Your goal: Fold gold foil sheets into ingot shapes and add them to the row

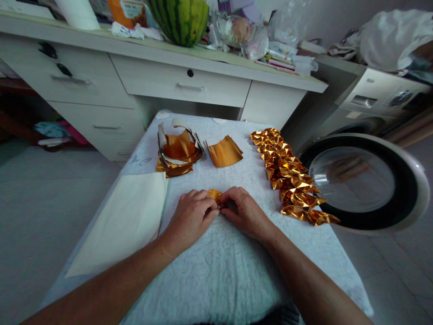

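Both hands meet over the middle of the cloth-covered table (216,271). Between them is a small piece of gold foil paper (214,195), partly hidden by the fingers. My left hand (193,216) pinches its left side, and my right hand (245,212) grips its right end. Just beyond the hands lies a short stack of curved gold foil sheets (225,151). Left of that stands a curled bundle of gold sheets and pale paper (179,149). To the right, several folded gold foil pieces (287,176) lie in overlapping rows.
A large pale paper sheet (122,225) lies at the table's left. Behind stands a white drawer desk (216,83) bearing a watermelon (181,20), plastic bags and a paper roll (77,13). On the right, a washing machine's open round door (365,180) reaches close to the table edge.
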Available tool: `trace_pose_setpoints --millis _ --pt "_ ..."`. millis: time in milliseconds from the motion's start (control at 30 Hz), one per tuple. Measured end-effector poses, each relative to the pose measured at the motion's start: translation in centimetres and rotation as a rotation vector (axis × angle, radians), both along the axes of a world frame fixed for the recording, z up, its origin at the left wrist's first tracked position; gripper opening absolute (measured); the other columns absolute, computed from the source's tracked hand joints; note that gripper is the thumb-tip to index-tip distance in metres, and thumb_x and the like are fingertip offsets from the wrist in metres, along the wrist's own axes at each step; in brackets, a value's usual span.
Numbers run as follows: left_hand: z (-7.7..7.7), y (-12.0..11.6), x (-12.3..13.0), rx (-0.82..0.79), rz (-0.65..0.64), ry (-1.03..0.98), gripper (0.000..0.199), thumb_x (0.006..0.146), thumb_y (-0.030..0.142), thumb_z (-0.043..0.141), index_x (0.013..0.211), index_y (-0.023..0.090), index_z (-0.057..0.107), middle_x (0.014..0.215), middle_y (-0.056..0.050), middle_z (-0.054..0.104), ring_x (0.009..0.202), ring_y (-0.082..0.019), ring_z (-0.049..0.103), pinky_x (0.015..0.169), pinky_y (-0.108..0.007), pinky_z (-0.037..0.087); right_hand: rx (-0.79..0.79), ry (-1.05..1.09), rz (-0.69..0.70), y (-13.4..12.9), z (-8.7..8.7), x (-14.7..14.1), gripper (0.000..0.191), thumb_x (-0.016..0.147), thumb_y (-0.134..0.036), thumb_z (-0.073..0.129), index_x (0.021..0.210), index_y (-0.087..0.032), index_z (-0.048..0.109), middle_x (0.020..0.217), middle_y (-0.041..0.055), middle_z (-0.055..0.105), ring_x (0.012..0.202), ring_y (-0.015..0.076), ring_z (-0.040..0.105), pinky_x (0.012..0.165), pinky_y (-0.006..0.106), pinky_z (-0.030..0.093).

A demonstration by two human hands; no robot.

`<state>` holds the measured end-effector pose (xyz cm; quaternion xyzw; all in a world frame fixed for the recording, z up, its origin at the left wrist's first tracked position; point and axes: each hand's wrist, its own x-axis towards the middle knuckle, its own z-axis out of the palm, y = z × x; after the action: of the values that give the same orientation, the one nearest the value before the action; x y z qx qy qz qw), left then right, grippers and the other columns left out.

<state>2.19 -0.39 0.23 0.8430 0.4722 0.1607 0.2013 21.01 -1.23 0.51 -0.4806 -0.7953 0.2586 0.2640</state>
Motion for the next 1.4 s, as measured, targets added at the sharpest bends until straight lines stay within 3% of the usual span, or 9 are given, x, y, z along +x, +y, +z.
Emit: trace_pose_setpoints --millis 300,467,933,1400 --pt "-0.07 -0.10 -0.12 -0.015 -0.001 -0.054 0.006 0.084 0.027 0.063 0.080 0.023 0.066 0.087 -0.002 0.065 0.091 -0.023 0.056 0.080 -0.038 0.039 -0.003 -0.004 0.051 0.30 0.18 0.16 0.014 0.084 -0.005 0.057 0.084 -0.019 0.061 0.086 0.0019 0.062 0.085 0.0160 0.054 0.081 0.031 0.040" --pt "-0.07 -0.10 0.06 -0.025 0.004 -0.064 0.012 0.088 0.028 0.059 0.080 0.024 0.068 0.085 -0.001 0.065 0.089 -0.022 0.055 0.080 -0.038 0.037 -0.005 -0.032 0.041 0.37 0.04 -0.17 0.014 0.084 -0.004 0.059 0.080 -0.018 0.061 0.084 0.0020 0.062 0.084 0.0160 0.054 0.081 0.031 0.039" --pt "-0.38 -0.33 0.50 0.000 0.050 -0.028 0.008 0.081 0.020 0.062 0.074 0.021 0.063 0.084 -0.002 0.065 0.089 -0.023 0.055 0.080 -0.038 0.037 -0.077 0.102 -0.022 0.30 0.42 0.50 0.028 0.081 0.000 0.048 0.096 -0.020 0.060 0.086 0.0003 0.066 0.083 0.0143 0.058 0.080 0.031 0.043" --pt "-0.26 -0.29 0.32 -0.055 0.036 -0.084 0.005 0.081 0.022 0.064 0.076 0.023 0.066 0.086 0.000 0.068 0.089 -0.023 0.055 0.080 -0.039 0.036 -0.039 0.047 -0.008 0.20 0.33 0.07 0.022 0.080 -0.004 0.059 0.096 -0.020 0.059 0.088 0.0003 0.066 0.086 0.0159 0.058 0.084 0.033 0.041"
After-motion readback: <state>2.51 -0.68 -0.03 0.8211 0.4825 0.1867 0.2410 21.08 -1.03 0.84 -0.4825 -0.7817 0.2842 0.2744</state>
